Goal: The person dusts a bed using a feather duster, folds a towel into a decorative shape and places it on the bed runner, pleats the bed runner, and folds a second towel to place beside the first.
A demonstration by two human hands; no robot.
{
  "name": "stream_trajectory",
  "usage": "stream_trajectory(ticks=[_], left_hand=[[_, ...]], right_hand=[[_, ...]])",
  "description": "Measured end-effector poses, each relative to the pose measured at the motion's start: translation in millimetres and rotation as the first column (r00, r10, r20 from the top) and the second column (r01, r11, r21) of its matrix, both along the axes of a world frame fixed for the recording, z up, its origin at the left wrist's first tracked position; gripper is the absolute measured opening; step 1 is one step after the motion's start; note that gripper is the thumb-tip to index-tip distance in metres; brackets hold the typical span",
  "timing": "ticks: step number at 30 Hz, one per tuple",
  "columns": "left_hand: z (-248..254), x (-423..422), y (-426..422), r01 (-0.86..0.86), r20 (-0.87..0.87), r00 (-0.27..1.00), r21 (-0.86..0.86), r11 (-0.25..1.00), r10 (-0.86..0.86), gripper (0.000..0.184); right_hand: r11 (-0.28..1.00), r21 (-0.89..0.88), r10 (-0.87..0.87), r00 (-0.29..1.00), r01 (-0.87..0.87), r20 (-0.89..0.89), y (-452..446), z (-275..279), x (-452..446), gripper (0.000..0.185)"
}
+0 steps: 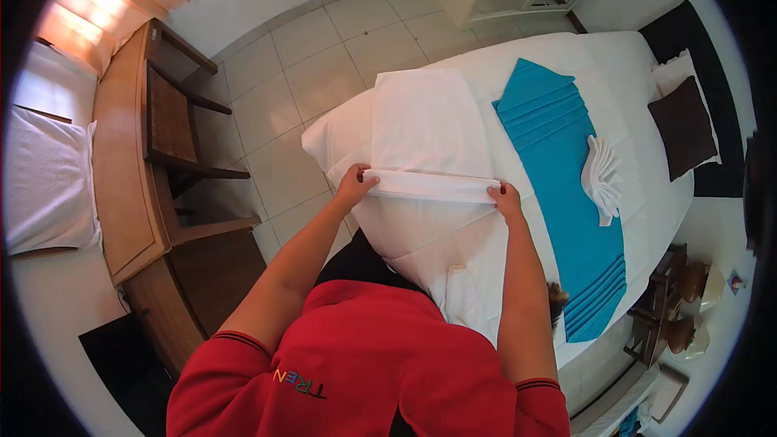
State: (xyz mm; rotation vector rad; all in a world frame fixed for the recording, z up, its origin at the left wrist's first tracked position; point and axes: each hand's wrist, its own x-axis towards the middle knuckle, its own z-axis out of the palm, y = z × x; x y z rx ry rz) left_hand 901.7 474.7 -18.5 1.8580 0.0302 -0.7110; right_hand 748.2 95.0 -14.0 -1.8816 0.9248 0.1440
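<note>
A white towel (429,121) lies spread on the white-covered bed (526,275), its near edge folded over into a narrow flat band. My left hand (356,184) pinches the left end of that band between thumb and fingers. At the opposite end, my right hand (506,200) grips the band's right corner in the same way. Both arms reach forward from my red shirt. Beside the towel, to the right, a pleated turquoise bed runner (550,162) crosses the bed, with a white fan-folded towel (600,182) on it.
Another small folded white cloth (459,295) rests on the bed's near side. Dark cushions, one brown (684,128), lean at the headboard. To the left stand a wooden desk (121,186) and chair (171,117). Tiled floor (316,65) runs beyond the bed.
</note>
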Motion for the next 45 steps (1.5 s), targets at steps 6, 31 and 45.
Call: stream_trajectory(ticks=[6, 31, 45], left_hand=[[8, -5, 1, 0.001, 0.037, 0.999, -0.130, 0.991, 0.004, 0.050], [35, 10, 17, 0.024, -0.093, 0.994, -0.250, 0.968, -0.049, 0.041], [38, 8, 24, 0.018, -0.155, 0.986, -0.255, 0.967, -0.059, 0.042]], right_hand=[[0.961, -0.199, 0.166, 0.975, -0.193, -0.145, -3, 0, 14, 0.036], [0.786, 0.578, -0.221, 0.973, 0.220, -0.070, 19, 56, 21, 0.041], [0.773, 0.563, -0.387, 0.920, 0.291, 0.055, 24, 51, 21, 0.055]])
